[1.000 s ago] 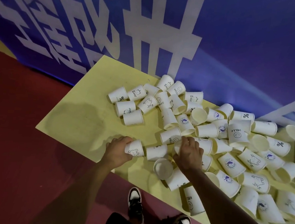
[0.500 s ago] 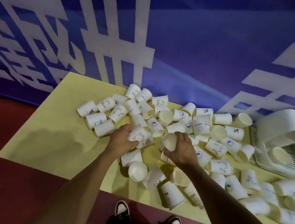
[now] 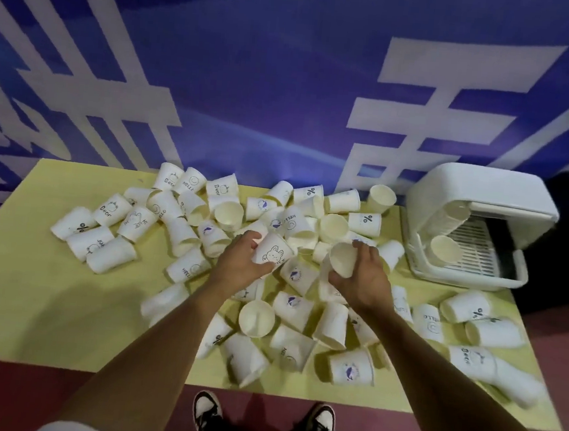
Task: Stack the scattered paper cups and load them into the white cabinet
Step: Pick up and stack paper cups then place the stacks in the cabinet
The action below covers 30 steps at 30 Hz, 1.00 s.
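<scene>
Lifted off the table since a second ago, two cups are brought close together, so nesting is judged near. The bunny cup is gripped in the left hand, the plain cup in the right hand. Beyond, the cabinet is seen open.

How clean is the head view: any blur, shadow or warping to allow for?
Head view: wide-angle warping skews the yellow table; near cups look smeared; the bunny cup in the left hand is sharp; a soft shadow darkens the table's left.
</scene>
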Tool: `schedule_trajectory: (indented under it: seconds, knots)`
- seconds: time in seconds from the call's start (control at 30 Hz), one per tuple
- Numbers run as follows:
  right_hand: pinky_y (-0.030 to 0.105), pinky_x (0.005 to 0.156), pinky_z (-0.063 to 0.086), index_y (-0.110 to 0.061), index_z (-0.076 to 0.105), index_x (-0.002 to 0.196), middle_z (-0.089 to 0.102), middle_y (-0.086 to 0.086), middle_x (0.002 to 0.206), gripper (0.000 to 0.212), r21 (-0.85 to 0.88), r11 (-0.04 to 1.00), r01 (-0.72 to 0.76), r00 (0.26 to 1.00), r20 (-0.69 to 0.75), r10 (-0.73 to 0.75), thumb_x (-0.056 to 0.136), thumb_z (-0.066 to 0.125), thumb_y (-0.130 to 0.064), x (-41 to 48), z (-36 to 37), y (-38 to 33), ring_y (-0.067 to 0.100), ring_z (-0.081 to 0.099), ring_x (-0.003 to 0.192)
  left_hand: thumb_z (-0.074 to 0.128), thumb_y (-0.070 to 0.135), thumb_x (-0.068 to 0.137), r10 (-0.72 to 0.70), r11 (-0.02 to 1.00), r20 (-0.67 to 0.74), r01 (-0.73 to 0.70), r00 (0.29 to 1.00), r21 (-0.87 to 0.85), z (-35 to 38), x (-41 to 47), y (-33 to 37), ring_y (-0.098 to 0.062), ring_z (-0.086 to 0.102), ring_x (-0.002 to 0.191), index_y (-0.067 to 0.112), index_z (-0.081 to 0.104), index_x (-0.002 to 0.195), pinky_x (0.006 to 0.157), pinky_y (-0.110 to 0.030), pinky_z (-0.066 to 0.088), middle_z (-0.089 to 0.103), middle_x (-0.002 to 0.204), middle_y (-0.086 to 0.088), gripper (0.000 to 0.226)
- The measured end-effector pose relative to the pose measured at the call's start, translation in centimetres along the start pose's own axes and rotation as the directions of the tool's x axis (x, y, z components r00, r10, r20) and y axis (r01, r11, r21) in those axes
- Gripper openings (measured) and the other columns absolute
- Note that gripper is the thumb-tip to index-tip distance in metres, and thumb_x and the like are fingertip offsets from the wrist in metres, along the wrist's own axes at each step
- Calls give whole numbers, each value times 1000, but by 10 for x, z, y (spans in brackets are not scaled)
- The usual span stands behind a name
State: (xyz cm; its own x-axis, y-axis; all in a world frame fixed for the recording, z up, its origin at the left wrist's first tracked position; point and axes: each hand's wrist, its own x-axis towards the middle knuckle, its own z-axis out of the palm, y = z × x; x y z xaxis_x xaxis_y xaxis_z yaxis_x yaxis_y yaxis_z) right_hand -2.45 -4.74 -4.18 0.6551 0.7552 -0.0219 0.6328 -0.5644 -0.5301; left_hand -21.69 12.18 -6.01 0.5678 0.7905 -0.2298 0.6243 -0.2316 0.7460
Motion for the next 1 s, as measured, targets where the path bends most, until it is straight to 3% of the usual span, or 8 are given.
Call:
schedule_trajectory:
  seconds: [0.2,0.37,0.6,0.87,1.0]
  knots:
    - [36,81,46,-11,43,138,51,10,126,73,43,999,-15,1000,24,14,78,74,-40,11,-36,64,30,52,110,83,34,74,1,999,31,-3,1000,47,62,-4,48,-19,60,106,18,48,136,93,-39,51,58,122,-2,72]
    - [40,88,50,-14,45,137,50,7,130,72,124,987,-100,995,-5,102,78,75,-43,20,-65,91,27,52,114,84,31,73,48,993,93,-57,995,100,84,13,82,-18,57,107,19,48,136,89,-30,47,57,121,0,73]
    - [38,93,47,-18,47,137,52,3,125,68,316,921,-227,949,-139,282,80,76,-43,31,-98,102,21,51,112,82,29,72,170,969,303,-215,938,122,123,47,120,-17,55,108,22,45,138,92,-32,47,51,124,6,76]
    - [30,84,42,-15,50,135,53,2,122,68,287,932,-223,959,-107,263,82,74,-50,32,-102,126,15,49,104,82,32,74,229,962,370,-268,900,57,164,53,149,-14,53,106,25,43,141,90,-30,48,48,123,9,78]
    - [39,87,52,-17,55,131,58,0,121,71,350,902,-254,960,-23,279,78,69,-63,46,-105,147,18,57,104,83,29,73,212,969,354,-242,911,42,176,59,161,-12,53,108,24,46,140,95,-29,46,50,121,9,77]
